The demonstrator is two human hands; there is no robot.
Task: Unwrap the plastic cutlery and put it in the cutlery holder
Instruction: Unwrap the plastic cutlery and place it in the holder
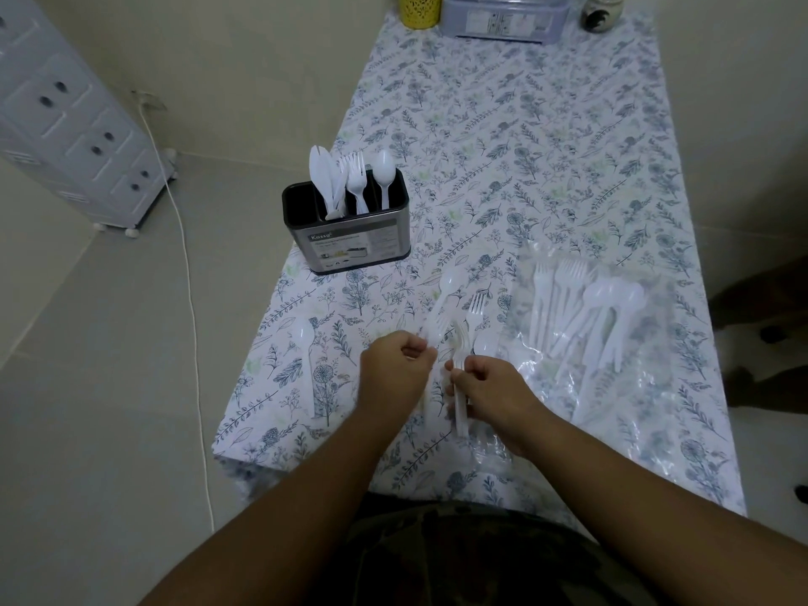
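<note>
Two hands are being held close together over the near part of the surface (546, 124), which is being covered by a floral cloth. The left hand (395, 373) is being kept curled shut, pinching the edge of a thin clear wrapper (430, 343). The right hand (494, 393) is being closed around a wrapped bundle (460, 387) of white forks and spoons; the exact count in it cannot be told.

One holder (350, 231) is being stood upright at the surface's left edge, beyond the hands. Three compartments are being occupied: about two knives (321, 177) on the left, about two forks (355, 179) in the middle, one spoon (384, 172) on the right.

One loose spoon (305, 343) is being left flat to the left of the hands. One sealed pack (586, 312) of forks and spoons is being left to the right. Three containers are being kept at the far end: one yellow cup (419, 8), one clear box (503, 15), one jar (601, 13).
</note>
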